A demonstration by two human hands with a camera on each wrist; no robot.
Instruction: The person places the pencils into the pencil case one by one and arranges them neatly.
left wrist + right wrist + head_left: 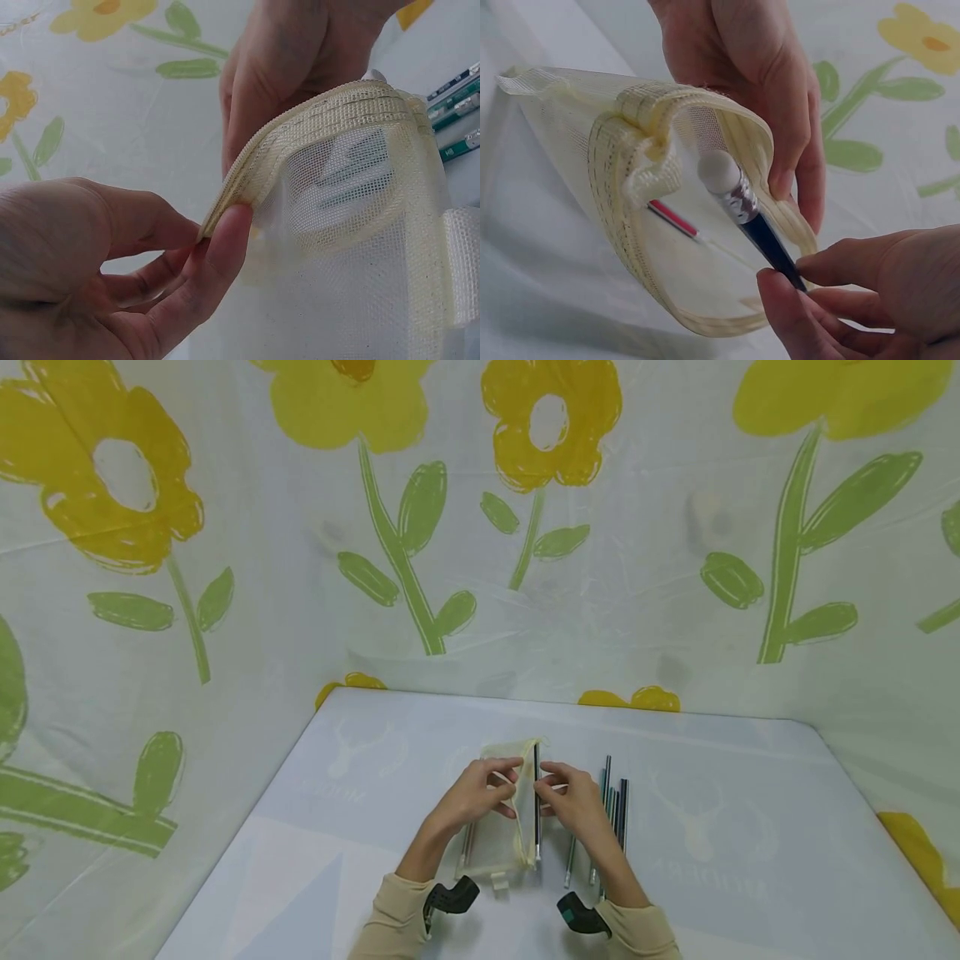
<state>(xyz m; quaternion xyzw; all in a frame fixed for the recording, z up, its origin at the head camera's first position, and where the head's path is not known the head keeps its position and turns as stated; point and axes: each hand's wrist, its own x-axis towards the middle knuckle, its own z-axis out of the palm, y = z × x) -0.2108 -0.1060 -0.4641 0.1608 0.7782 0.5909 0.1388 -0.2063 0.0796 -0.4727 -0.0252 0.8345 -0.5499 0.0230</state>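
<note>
My left hand (pixel 476 792) pinches the zippered edge of a cream mesh pouch (pixel 352 247) between thumb and forefinger, and its mouth gapes open. With thumb and fingertips, my right hand (pixel 576 797) holds a dark blue pencil (pixel 769 241) that has a silver ferrule and a white eraser. In the right wrist view the eraser end overlaps the pouch's open mouth. A red pencil (pixel 673 218) lies inside the pouch, and a small fabric tab (pixel 499 882) sticks out at its near end.
Several pencils (pixel 623 814), dark and green, lie in a loose bunch on the white table (pixel 720 893), right of the pouch and partly under my right forearm. A curtain (pixel 622 543) with printed yellow flowers hangs behind and at the sides.
</note>
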